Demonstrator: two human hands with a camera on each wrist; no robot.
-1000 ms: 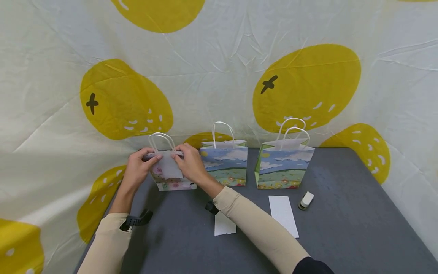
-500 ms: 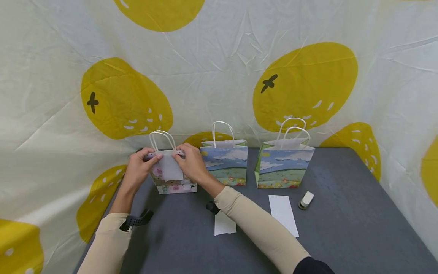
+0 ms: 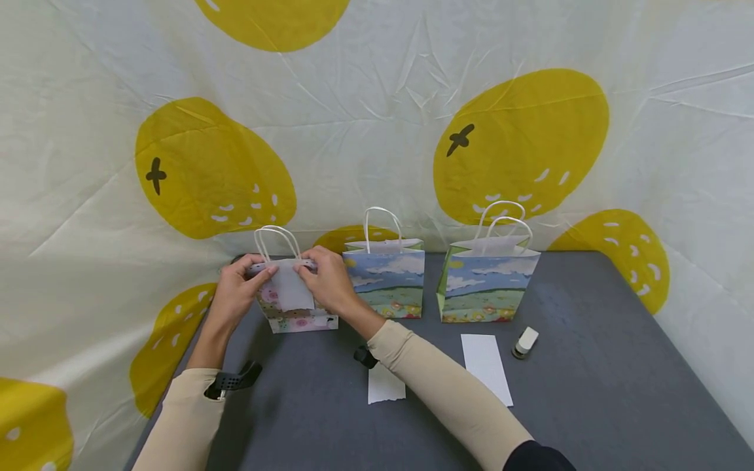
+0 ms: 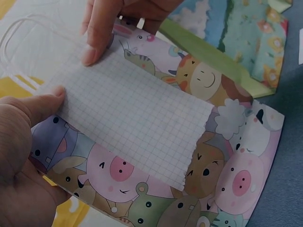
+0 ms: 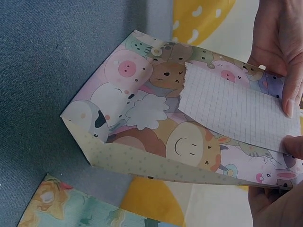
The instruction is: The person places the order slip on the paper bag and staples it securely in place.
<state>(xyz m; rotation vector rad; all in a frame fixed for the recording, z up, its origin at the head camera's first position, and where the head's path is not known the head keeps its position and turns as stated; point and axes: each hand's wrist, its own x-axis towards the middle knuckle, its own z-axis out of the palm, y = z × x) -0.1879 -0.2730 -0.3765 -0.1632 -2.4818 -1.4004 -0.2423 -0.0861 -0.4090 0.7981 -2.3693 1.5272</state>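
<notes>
A paper gift bag printed with cartoon animals [image 4: 111, 172] stands at the left of the table, its white handles [image 3: 277, 237] pointing up. Over its front hangs a torn piece of squared paper [image 4: 137, 113], ragged at the lower edge. My left hand [image 3: 237, 288] pinches the bag's top edge and the paper at the left, thumb in front. On the right side of the same edge, my right hand [image 3: 330, 278] pinches bag and paper likewise, its thumb also on the paper. The fingers behind the bag are partly hidden.
Two landscape-printed gift bags [image 3: 385, 284] [image 3: 489, 288] stand upright to the right. Nearer me lie a white paper strip [image 3: 487, 367] and a torn paper piece [image 3: 385, 386], partly under my right forearm. A small white-capped bottle [image 3: 525, 343] lies at the right. A patterned cloth [image 3: 365, 157] hangs behind.
Both hands keep their hold on the animal bag and the paper. The bag's bottom has come slightly toward me since a second ago; otherwise the view has only shifted a little.
</notes>
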